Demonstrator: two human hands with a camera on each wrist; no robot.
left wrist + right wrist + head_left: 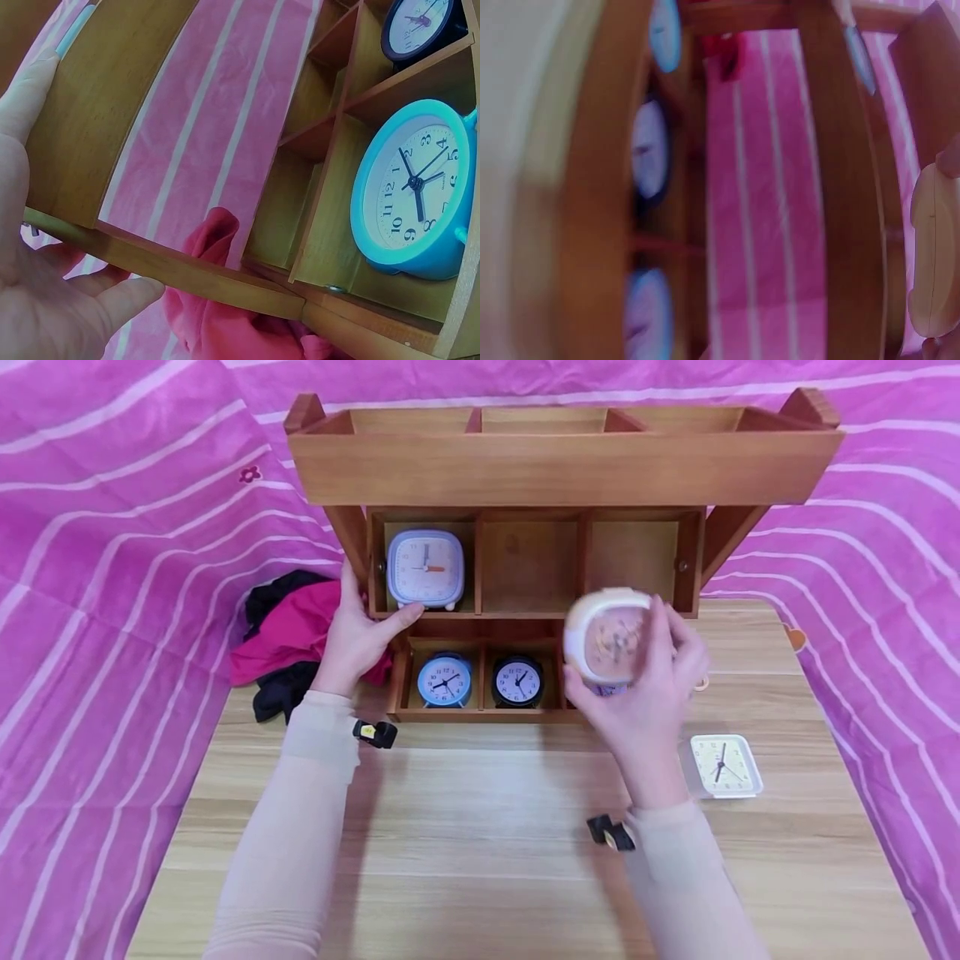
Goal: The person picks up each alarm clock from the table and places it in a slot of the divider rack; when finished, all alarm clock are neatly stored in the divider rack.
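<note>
My right hand (652, 706) holds a rounded alarm clock (615, 639) with a cream and tan case and a pinkish dial, raised before the right end of the wooden shelf (555, 472). In the right wrist view, the side of this clock's case shows at the right edge. My left hand (351, 639) grips the shelf's left side, its thumb lying on the front edge of the middle tier. Just above that thumb, a lavender square clock (425, 567) stands in the left compartment. A round blue clock (445, 682) and a black one (517, 682) occupy the bottom tier.
A third bottom-tier clock (649, 315) is mostly hidden behind my right hand in the head view. On the table (480, 860) at right stands a white square clock (723, 767). Red and black cloth (300, 627) lies left of the shelf. Pink striped fabric surrounds the table.
</note>
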